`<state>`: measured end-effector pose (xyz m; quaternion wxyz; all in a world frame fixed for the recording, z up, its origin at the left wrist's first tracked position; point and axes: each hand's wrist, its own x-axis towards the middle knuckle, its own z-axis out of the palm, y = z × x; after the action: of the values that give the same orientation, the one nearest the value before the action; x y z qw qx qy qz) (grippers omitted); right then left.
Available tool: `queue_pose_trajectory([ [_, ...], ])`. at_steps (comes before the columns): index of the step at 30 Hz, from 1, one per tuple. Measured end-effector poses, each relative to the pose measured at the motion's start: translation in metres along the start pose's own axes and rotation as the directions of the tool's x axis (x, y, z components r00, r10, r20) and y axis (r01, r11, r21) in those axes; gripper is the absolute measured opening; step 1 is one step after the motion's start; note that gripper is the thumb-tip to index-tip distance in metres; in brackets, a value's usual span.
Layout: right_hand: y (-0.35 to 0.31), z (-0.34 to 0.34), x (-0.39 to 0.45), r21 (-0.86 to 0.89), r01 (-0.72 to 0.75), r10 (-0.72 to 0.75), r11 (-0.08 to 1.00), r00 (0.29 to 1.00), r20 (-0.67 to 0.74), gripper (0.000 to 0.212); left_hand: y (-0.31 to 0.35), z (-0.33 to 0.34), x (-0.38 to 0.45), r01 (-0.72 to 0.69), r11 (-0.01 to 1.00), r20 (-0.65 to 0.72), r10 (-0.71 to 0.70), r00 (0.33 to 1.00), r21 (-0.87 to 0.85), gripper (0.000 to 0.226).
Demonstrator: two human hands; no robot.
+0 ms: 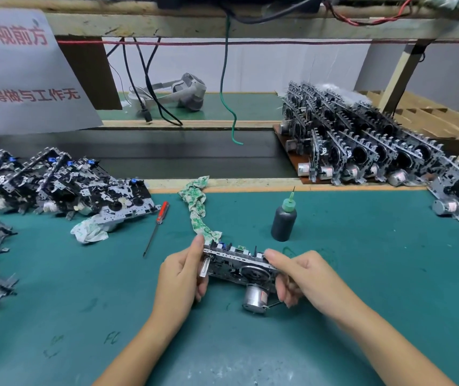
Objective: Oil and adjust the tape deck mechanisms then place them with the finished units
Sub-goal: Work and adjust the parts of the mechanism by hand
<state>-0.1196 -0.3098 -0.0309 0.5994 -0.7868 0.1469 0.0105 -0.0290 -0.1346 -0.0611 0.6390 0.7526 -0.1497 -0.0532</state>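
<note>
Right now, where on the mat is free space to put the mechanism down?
Bare green mat lies right of the oil bottle, and between the screwdriver and the cloth. Crowded: left pile, right rows.

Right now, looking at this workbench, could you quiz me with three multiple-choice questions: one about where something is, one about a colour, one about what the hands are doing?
1. Where does the oil bottle stand?
A. on the green mat, beyond the hands
B. on the wooden shelf
C. among the stacked units

2. What colour is the screwdriver handle?
A. blue
B. red
C. yellow

3. What is happening with the tape deck mechanism?
A. it lies untouched
B. one hand holds it
C. both hands hold it

Answers: 1 A, the bottle is upright on the mat past the hands. 2 B, the handle is red. 3 C, the left hand and right hand grip opposite ends.
</note>
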Motion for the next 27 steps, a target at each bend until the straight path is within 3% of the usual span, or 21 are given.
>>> queue_pose_trajectory([
  [4, 0.002, -0.001, -0.004, -0.202, 0.029, -0.04, 0.979, 0.998, -0.05, 0.077, -0.002, -0.003, -0.001, -0.022, 0.997, -0.058, 0.026, 0.998, 0.079, 0.075],
  [6, 0.004, -0.008, -0.005, -0.361, 0.05, -0.104, 0.931, 0.986, -0.132, 0.075, -0.004, -0.01, 0.0, -0.091, 0.956, -0.145, 0.136, 0.98, 0.278, 0.066],
  [8, 0.008, -0.013, -0.006, -0.396, 0.135, -0.223, 0.908, 0.957, -0.184, 0.059, 0.001, -0.018, 0.002, -0.198, 0.872, -0.196, 0.311, 0.93, 0.448, 0.046],
  [10, 0.01, -0.011, -0.007, -0.333, 0.221, -0.282, 0.917, 0.948, -0.149, 0.04, 0.013, -0.022, 0.005, -0.388, 0.777, -0.105, 0.497, 0.861, 0.496, 0.034],
  [12, 0.014, -0.005, -0.008, -0.296, 0.265, -0.318, 0.918, 0.937, -0.145, 0.037, 0.024, -0.018, 0.008, -0.568, 0.671, 0.069, 0.615, 0.785, 0.475, 0.033],
  [15, 0.018, 0.001, -0.007, -0.213, 0.317, -0.36, 0.924, 0.909, -0.208, 0.041, 0.035, -0.004, 0.01, -0.662, 0.643, 0.29, 0.596, 0.749, 0.387, 0.032],
  [17, 0.018, 0.004, -0.007, -0.222, 0.346, -0.392, 0.911, 0.895, -0.213, 0.035, 0.035, 0.003, 0.01, -0.677, 0.634, 0.357, 0.575, 0.736, 0.374, 0.028],
  [23, 0.014, 0.008, -0.001, -0.201, 0.36, -0.394, 0.911, 0.904, -0.166, 0.027, 0.03, 0.007, 0.01, -0.681, 0.644, 0.291, 0.617, 0.731, 0.348, 0.024],
  [27, 0.01, 0.003, 0.002, -0.193, 0.376, -0.402, 0.906, 0.908, -0.115, 0.037, 0.035, 0.003, 0.012, -0.66, 0.679, 0.234, 0.619, 0.75, 0.322, 0.024],
])
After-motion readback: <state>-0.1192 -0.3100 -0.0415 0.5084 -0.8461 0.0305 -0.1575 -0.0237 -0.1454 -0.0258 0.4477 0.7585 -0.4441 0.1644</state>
